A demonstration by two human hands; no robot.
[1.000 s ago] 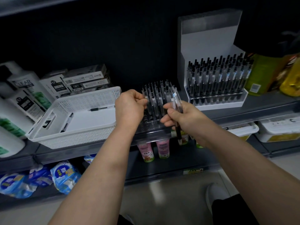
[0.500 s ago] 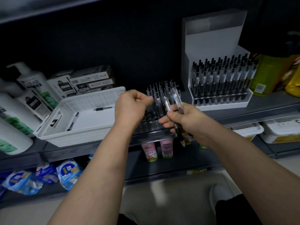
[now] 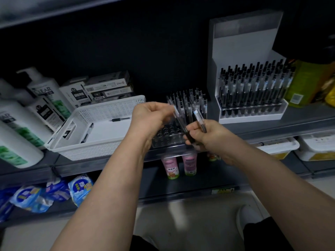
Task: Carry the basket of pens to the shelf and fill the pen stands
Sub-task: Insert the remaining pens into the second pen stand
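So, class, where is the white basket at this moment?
In the head view the white basket sits left of centre on the shelf, between the shampoo bottles on its left and the clear pen stand on its right.

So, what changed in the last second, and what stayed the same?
The left hand reached right and pinches the top of one pen, tilting it leftward from the bundle in the right hand. The right hand still grips the other pens. The basket, its two loose pens, the clear stand and the white stand are unchanged.

Clear stand (image 3: pixel 168 137) front holes free; basket (image 3: pixel 101 109) close left, white stand (image 3: pixel 250 117) right.
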